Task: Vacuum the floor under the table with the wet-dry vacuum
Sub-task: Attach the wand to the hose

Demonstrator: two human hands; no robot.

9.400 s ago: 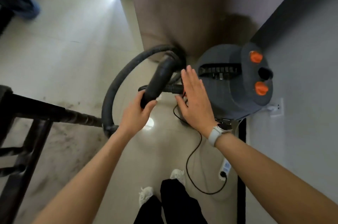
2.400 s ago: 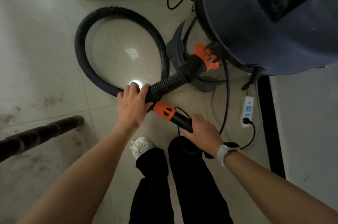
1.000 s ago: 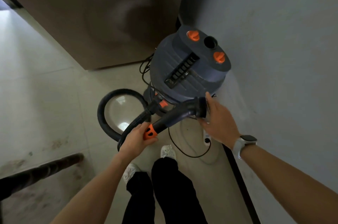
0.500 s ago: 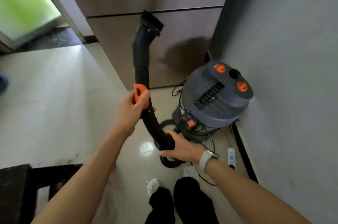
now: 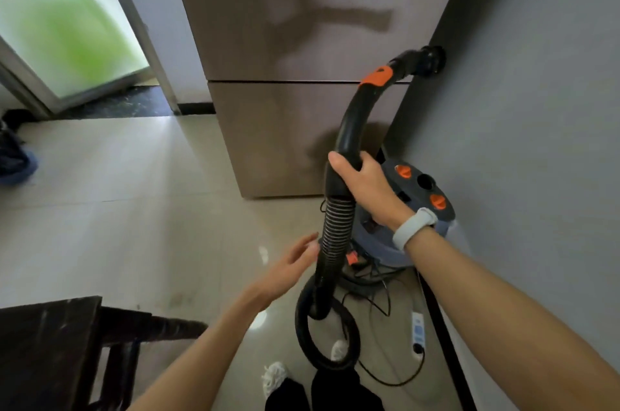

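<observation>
The grey wet-dry vacuum (image 5: 419, 196) with orange knobs stands on the floor against the right wall. Its black ribbed hose (image 5: 337, 236) rises from a loop on the floor to a curved black handle (image 5: 355, 122) with an orange slider; the open end points at the wall. My right hand (image 5: 364, 182) grips the handle's lower end and holds it upright. My left hand (image 5: 292, 264) is blurred, its fingers straight, just left of the ribbed hose and holding nothing. A corner of the dark wooden table (image 5: 50, 337) shows at the lower left.
A tall brown cabinet (image 5: 302, 75) stands behind the vacuum. A white power strip (image 5: 417, 331) and black cables lie on the tiles by the right wall. A frosted glass door (image 5: 63, 35) is at the far left. My feet are at the bottom.
My left hand has let go of the orange part of the handle and dropped beside the hose. My right hand has raised the handle, whose open end has swung right toward the wall.
</observation>
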